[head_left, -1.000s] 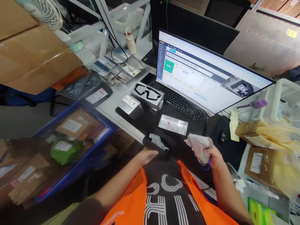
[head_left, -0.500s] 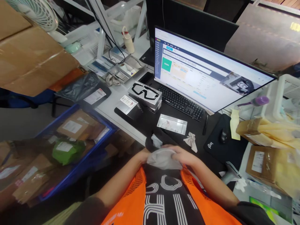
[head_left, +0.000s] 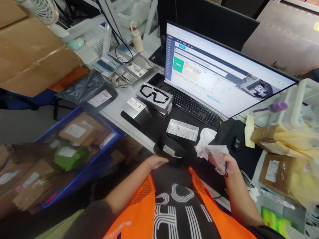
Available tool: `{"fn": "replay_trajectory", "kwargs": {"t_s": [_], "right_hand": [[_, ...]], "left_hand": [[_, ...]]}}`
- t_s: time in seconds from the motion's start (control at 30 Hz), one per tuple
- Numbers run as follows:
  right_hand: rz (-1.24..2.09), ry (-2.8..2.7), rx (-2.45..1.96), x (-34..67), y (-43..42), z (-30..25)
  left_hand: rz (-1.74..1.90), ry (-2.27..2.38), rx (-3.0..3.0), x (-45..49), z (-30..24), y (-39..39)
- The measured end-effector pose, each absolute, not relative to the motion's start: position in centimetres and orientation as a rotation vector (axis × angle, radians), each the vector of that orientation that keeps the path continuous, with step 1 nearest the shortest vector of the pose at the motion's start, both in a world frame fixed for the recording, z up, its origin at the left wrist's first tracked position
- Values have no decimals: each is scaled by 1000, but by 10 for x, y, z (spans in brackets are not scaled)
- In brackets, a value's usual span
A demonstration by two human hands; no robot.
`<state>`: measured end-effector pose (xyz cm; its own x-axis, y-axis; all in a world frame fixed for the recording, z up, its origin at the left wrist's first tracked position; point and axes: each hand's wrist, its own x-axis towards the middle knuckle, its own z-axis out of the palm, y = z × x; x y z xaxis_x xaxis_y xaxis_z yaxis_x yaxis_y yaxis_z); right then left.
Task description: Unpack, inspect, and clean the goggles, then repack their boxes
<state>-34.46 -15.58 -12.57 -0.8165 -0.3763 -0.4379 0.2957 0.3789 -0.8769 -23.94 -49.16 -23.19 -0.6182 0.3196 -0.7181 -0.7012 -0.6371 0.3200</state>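
My right hand [head_left: 231,163] is closed on a thin greyish-white cloth [head_left: 220,156] at the right of the black desk mat. A dark blue cord loop hangs by its fingers. A crumpled white tissue [head_left: 206,141] touches or overlaps the cloth; I cannot tell whether it is held too. With nothing in it, my left hand [head_left: 157,161] lies flat, fingers stretched, at the desk's front edge. Just beyond its fingertips sits a black case [head_left: 178,143] with a small whitish packet [head_left: 168,151] in it. Behind the case rests an open silver box tray [head_left: 183,129].
Silver boxes with a goggle picture [head_left: 154,96] stand before the keyboard [head_left: 193,108] and monitor [head_left: 199,73]. A mouse [head_left: 236,143] lies right. A blue crate [head_left: 99,154] of parcels is at the left, cardboard boxes [head_left: 274,171] at the right.
My hands have parted. The right hand has moved right with the greyish-white cloth, over where the small tissue lay. The left hand has let go, and the black case shows more fully.
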Motion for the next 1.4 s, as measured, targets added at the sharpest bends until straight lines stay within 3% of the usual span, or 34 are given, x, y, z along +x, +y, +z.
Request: {"fn": "replay_trajectory", "kwargs": {"t_s": [0.17, 0.4, 0.63, 0.93, 1.07, 1.17, 1.3, 1.4], "right_hand": [[-1582, 1615, -62, -352, -149, -141], [-1404, 1565, -419, -397, -176, -127], [-1393, 1801, 45, -434, -211, -131], [-1356, 1788, 212, -421, -207, -141], [-1474, 1804, 213, -402, -204, -129], [-1461, 1939, -44, -383, -217, -113], [-1225, 2201, -706, -354, -251, -85], [-1192, 2239, -965, -338, -267, -65]], "left_hand": [[2145, 863, -982, -244, -259, -488], [2006, 1040, -1081, -268, -272, -483], [1937, 1302, -1045, -269, -256, -487], [1759, 2225, -1094, -234, -219, -518], [1691, 2641, -673, -242, -175, -517], [1510, 2878, -61, -258, -139, -505], [1404, 2621, 443, -281, -107, -486], [1420, 2436, 473, -293, -101, -475]]}}
